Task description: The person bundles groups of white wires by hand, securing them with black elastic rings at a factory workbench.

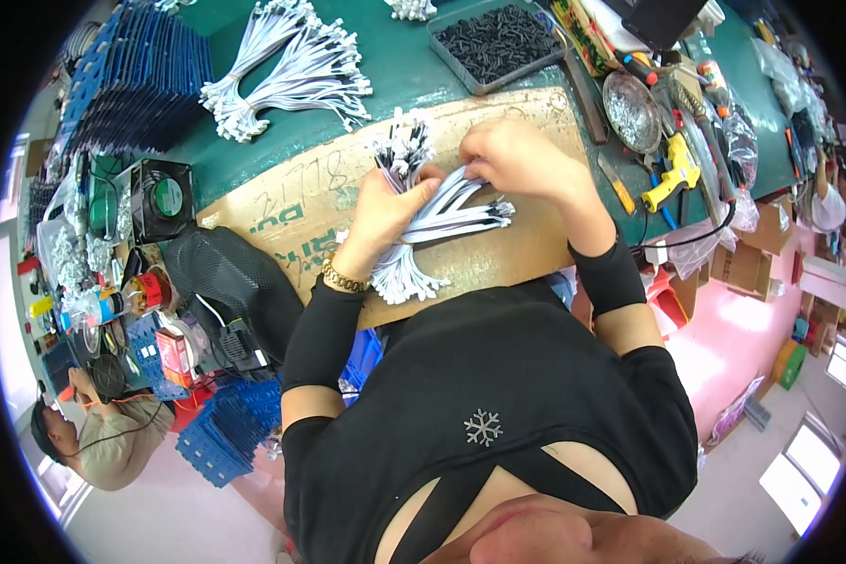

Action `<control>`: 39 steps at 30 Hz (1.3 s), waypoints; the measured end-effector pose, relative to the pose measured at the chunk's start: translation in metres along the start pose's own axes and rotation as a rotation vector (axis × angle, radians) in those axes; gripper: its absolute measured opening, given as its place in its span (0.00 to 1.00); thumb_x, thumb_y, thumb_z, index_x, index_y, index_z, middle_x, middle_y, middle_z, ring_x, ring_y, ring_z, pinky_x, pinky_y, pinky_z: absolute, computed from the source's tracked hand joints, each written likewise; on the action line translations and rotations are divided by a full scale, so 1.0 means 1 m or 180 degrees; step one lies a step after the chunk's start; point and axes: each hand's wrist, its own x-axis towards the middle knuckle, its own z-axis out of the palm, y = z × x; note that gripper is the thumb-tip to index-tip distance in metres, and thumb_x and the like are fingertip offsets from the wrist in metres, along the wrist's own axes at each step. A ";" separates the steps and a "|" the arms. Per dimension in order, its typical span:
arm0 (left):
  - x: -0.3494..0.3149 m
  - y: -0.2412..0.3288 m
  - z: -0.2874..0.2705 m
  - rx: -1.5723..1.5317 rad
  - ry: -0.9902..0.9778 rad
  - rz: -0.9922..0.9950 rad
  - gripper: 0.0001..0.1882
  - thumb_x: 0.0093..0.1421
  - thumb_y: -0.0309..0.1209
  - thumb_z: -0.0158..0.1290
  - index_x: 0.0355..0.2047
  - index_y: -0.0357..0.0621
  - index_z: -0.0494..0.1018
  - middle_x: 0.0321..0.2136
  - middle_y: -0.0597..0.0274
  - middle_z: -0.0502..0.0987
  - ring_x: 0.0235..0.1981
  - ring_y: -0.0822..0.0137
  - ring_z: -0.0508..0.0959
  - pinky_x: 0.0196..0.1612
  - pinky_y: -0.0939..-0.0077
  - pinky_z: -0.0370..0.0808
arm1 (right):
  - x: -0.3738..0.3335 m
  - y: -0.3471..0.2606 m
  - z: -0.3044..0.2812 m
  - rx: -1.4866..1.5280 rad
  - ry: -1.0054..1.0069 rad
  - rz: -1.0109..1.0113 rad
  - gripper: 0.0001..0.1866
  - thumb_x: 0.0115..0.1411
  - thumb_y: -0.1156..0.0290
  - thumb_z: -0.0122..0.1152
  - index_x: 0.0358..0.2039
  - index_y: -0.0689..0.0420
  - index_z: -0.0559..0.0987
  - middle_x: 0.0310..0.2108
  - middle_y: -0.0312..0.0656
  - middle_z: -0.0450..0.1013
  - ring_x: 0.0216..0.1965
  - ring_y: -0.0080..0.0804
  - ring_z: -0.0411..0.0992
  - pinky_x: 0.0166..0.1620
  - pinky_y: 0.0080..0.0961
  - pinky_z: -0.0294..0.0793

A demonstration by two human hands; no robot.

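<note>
My left hand (389,205) is closed around a bundle of white cables (404,150) whose dark-tipped ends stick up past my thumb. The lower part of the bundle fans out below that hand. Just to the right, the fingers of my right hand (515,158) are pinched together on white cable strands (459,188) beside the bundle. More white cables (465,224) with dark ends lie across the cardboard sheet (287,211) under both hands. The exact strand between my right fingertips is partly hidden.
Large white cable bundles (301,80) lie at the back left, near stacked blue racks (141,80). A tray (485,88) of small black parts stands behind. At right are a metal bowl (633,111), a yellow glue gun (675,174) and hand tools. A fan (162,199) sits left.
</note>
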 end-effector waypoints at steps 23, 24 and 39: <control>-0.001 0.008 0.011 -0.0711 -0.0115 -0.0202 0.13 0.50 0.22 0.59 0.37 0.32 0.74 0.30 0.62 0.77 0.31 0.75 0.75 0.36 0.83 0.73 | -0.004 0.023 0.016 0.1022 0.0558 -0.0541 0.07 0.48 0.70 0.62 0.26 0.59 0.78 0.26 0.43 0.74 0.29 0.41 0.72 0.34 0.32 0.70; 0.000 0.008 0.009 -0.0721 -0.0134 -0.0210 0.13 0.50 0.22 0.59 0.37 0.32 0.74 0.30 0.62 0.77 0.31 0.75 0.75 0.36 0.83 0.73 | -0.007 0.023 0.018 0.1019 0.0557 -0.0518 0.07 0.48 0.70 0.62 0.26 0.59 0.78 0.26 0.43 0.74 0.29 0.41 0.72 0.34 0.32 0.70; -0.002 0.006 0.001 -0.0101 -0.0058 -0.0121 0.08 0.52 0.29 0.60 0.29 0.38 0.74 0.23 0.71 0.74 0.24 0.81 0.70 0.29 0.86 0.67 | -0.087 -0.014 0.051 0.0002 0.1809 -0.0384 0.19 0.39 0.65 0.69 0.34 0.53 0.77 0.32 0.36 0.70 0.36 0.36 0.67 0.41 0.33 0.64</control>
